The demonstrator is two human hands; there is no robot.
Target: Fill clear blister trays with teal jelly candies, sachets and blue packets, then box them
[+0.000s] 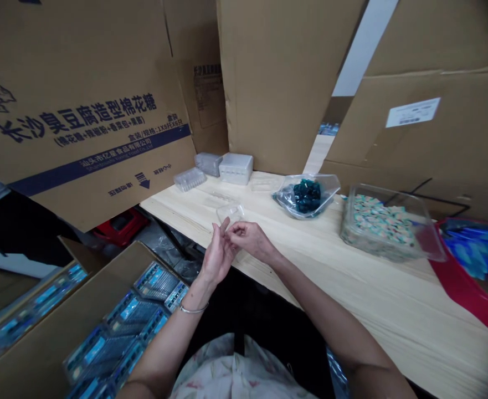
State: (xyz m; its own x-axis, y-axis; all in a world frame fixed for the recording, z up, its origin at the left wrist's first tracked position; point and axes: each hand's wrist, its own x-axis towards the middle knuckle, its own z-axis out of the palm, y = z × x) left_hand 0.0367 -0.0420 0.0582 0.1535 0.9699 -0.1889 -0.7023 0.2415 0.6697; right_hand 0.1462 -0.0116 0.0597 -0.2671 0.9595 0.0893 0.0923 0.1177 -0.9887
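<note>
My two hands meet over the front edge of the wooden table. My left hand [217, 254], with a bangle at its wrist, is turned palm inward, its fingers curled; what it holds, if anything, is hidden. My right hand [252, 239] pinches with thumb and forefinger against the left hand's fingers. Anything between those fingertips is too small to name. Just beyond them lies a small clear plastic case [230, 211] on the table. Farther back stand stacks of clear plastic cases, one a whitish block [236, 168] and one a lower stack [190, 179].
On the table [310, 255] stand a bag of dark teal pieces [307, 195], a clear tub of small packets [383, 221] and a red basin [455, 282] of blue pieces. An open carton [114, 277] of packaged cases is at lower left. Cardboard [285, 83] walls the back.
</note>
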